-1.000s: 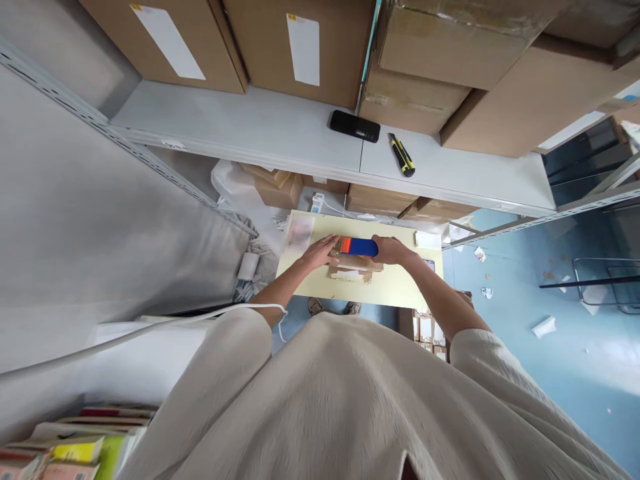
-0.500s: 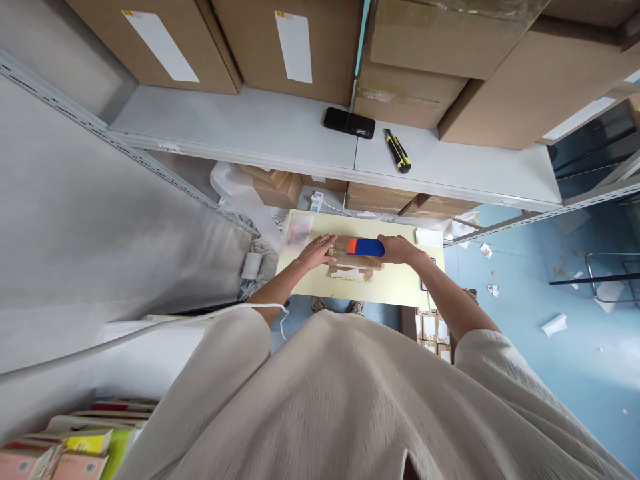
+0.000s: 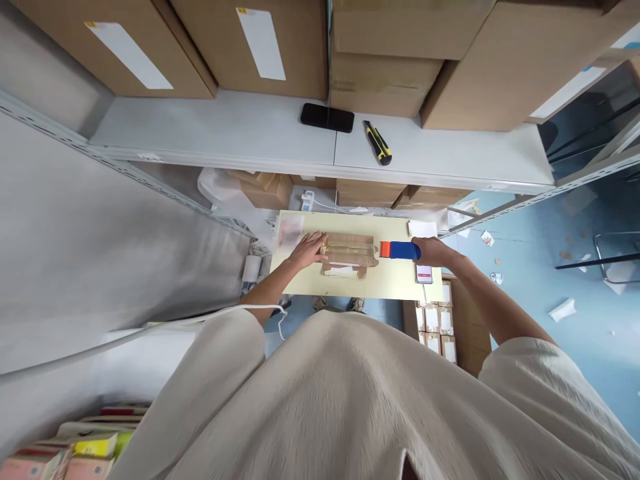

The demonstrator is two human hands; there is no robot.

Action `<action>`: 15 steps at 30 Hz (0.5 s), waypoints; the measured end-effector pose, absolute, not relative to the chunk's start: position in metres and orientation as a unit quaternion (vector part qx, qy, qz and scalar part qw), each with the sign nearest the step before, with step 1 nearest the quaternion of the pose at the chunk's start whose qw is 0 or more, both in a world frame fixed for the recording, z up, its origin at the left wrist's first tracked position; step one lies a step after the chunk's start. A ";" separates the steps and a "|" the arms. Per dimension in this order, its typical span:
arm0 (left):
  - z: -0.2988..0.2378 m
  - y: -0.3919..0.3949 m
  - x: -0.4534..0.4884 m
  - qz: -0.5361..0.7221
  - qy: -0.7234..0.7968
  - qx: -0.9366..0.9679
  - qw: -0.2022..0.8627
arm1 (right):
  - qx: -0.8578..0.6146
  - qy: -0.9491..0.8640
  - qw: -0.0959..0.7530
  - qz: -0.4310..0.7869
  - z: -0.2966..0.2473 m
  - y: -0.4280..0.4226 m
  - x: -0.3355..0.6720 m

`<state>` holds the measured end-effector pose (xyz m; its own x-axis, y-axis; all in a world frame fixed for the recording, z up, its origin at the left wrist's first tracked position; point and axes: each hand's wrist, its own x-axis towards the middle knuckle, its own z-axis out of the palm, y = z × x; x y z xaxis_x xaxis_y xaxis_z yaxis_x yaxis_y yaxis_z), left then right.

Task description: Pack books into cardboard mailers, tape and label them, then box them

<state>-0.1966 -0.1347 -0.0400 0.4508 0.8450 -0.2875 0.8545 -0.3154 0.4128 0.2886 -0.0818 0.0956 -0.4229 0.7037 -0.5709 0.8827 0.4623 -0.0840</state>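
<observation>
A brown cardboard box (image 3: 349,249) with clear tape along its top lies on the pale yellow table (image 3: 300,283). My left hand (image 3: 310,249) rests on its left end, fingers stretched out. My right hand (image 3: 433,253) grips a blue tape dispenser (image 3: 405,251) with an orange front end. That dispenser is just past the box's right end, a small gap apart from it. Below the right hand, a phone with a lit screen (image 3: 424,274) lies on the table.
Above the table runs a grey shelf (image 3: 240,127) bearing large cartons (image 3: 270,47), a black phone (image 3: 327,118) and a yellow-black utility knife (image 3: 377,143). Small labelled boxes (image 3: 434,320) are stacked below right. A white cable (image 3: 200,312) crosses at left.
My right hand has moved right with the tape dispenser, from over the box to beyond its right end. My left hand stays on the left end. The view has shifted slightly.
</observation>
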 end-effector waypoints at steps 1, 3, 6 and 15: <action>-0.039 -0.134 -0.195 -0.014 0.527 0.809 0.259 | 0.483 0.822 0.231 -0.194 0.096 -0.083 0.292; -0.038 -0.134 -0.192 -0.023 0.533 0.807 0.254 | 0.481 0.823 0.219 -0.206 0.096 -0.084 0.297; -0.034 -0.134 -0.188 -0.033 0.539 0.805 0.245 | 0.478 0.822 0.212 -0.226 0.094 -0.083 0.305; -0.030 -0.134 -0.186 -0.048 0.546 0.800 0.244 | 0.498 0.798 0.219 -0.261 0.076 -0.076 0.341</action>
